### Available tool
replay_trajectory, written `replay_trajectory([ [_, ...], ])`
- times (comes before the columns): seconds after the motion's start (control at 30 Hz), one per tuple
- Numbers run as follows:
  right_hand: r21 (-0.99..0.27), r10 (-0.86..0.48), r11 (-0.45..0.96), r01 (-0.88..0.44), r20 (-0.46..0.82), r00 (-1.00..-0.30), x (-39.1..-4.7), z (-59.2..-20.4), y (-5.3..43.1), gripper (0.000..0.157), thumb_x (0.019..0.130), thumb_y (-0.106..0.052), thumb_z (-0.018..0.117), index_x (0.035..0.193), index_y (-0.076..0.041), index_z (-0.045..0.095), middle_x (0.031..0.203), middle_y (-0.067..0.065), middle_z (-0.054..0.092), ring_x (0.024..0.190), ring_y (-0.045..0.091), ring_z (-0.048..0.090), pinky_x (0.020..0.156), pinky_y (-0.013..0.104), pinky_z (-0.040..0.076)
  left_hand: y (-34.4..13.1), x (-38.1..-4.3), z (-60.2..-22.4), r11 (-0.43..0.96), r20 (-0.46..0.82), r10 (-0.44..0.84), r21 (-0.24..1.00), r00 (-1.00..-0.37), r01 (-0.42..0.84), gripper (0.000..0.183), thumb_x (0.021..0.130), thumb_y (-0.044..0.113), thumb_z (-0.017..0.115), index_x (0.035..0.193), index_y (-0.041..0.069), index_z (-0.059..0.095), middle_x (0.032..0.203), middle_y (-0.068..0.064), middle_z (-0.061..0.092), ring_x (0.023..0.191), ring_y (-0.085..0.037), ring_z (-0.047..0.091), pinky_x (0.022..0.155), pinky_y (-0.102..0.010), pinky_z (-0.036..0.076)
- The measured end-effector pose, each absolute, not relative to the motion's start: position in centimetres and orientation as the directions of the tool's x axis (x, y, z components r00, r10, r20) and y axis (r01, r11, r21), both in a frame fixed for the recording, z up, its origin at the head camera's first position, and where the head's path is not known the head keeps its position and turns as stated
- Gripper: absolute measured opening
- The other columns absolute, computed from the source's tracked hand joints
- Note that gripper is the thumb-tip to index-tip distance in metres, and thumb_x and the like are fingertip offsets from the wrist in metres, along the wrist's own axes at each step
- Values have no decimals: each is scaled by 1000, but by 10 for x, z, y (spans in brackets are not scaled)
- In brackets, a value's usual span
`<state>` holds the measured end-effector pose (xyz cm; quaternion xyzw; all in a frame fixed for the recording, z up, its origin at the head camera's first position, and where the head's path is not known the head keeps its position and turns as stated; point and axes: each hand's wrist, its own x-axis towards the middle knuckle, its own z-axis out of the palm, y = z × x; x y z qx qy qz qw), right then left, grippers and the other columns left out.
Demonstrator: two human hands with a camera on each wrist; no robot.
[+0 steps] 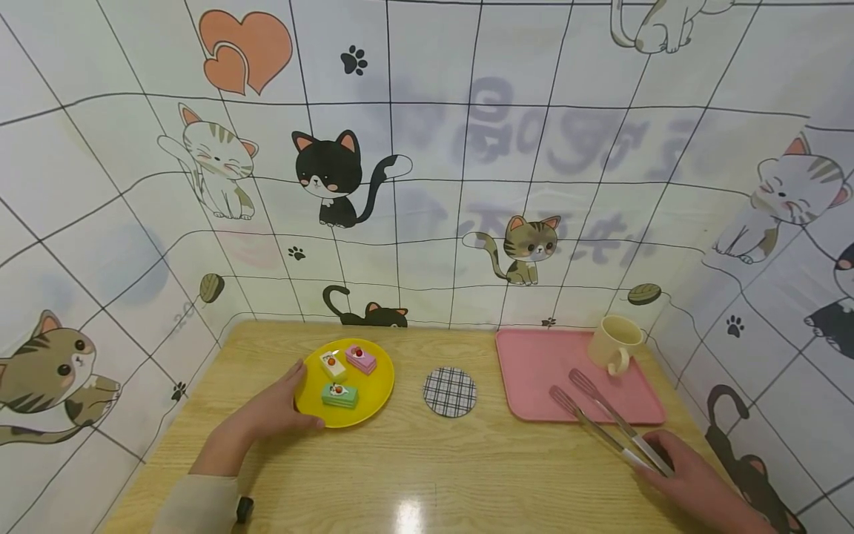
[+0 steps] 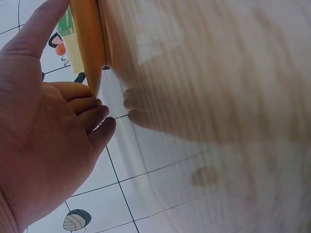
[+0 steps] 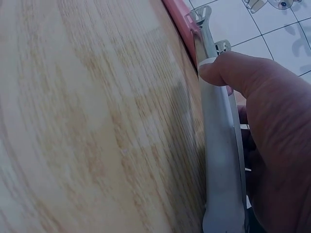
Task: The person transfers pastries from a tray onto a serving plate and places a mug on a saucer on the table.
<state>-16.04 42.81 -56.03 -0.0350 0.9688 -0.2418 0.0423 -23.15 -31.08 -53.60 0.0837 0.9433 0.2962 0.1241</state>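
Note:
On the left of the table, my left hand spans the left rim of a yellow plate, thumb at the near side and fingers at the far side. Three small toy cake slices lie on the plate: a green one, a white one and a pink one. The left wrist view shows the plate edge-on, with the fingertips right at its rim. My right hand grips the handle end of metal tongs. Their slotted tips spread apart over a pink tray.
The pink tray lies at the back right, with a cream mug at its far right corner. A round checked coaster sits between plate and tray. Cat-printed sheeting encloses the back and sides of the wooden table.

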Motion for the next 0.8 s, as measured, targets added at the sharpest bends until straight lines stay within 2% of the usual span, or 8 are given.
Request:
replay_trajectory([
  [0.23,-510,-62,859,-28,-49,-997,-159,-556,424,58,101,-46,82,129,1,64,120,9,71,112,28,68,86,41,63,-311,-230,-536,809,-179,231,581,-956,87,138,79,60,96,172,-9,20,181,-31,10,165,-53,18,131,-67,22],
  [0.33,-518,-46,855,-29,-20,-999,-160,-555,423,56,103,-48,80,127,1,64,113,8,69,102,22,65,81,38,61,-311,-231,-537,809,-178,230,581,-957,87,138,79,61,95,172,-9,20,181,-30,10,165,-53,18,131,-67,22],
  [0.47,-529,-34,848,-45,31,-999,-162,-552,422,47,106,-40,78,124,1,65,102,4,63,87,11,54,69,29,52,-311,-231,-537,808,-176,235,582,-956,91,138,79,61,95,171,-10,20,181,-31,10,165,-53,18,131,-66,21],
  [0.57,-518,-8,854,-46,76,-997,-166,-549,422,37,107,-30,77,120,3,67,100,4,65,85,9,56,66,27,51,-311,-231,-537,808,-176,235,582,-956,92,138,79,61,95,171,-10,20,181,-31,10,165,-53,18,131,-66,22],
  [0.67,-496,36,867,-39,141,-989,-173,-546,420,28,107,-23,77,115,3,69,99,6,69,86,14,60,66,27,52,-311,-231,-537,809,-176,234,580,-956,91,138,80,60,95,171,-10,20,181,-31,11,165,-53,18,131,-67,22],
  [0.8,-486,91,873,-27,216,-972,-178,-542,414,28,107,-22,76,116,4,69,101,12,72,87,22,64,64,26,51,-310,-232,-538,810,-174,243,577,-954,101,136,80,60,95,171,-10,21,180,-32,11,165,-54,19,131,-67,22],
])
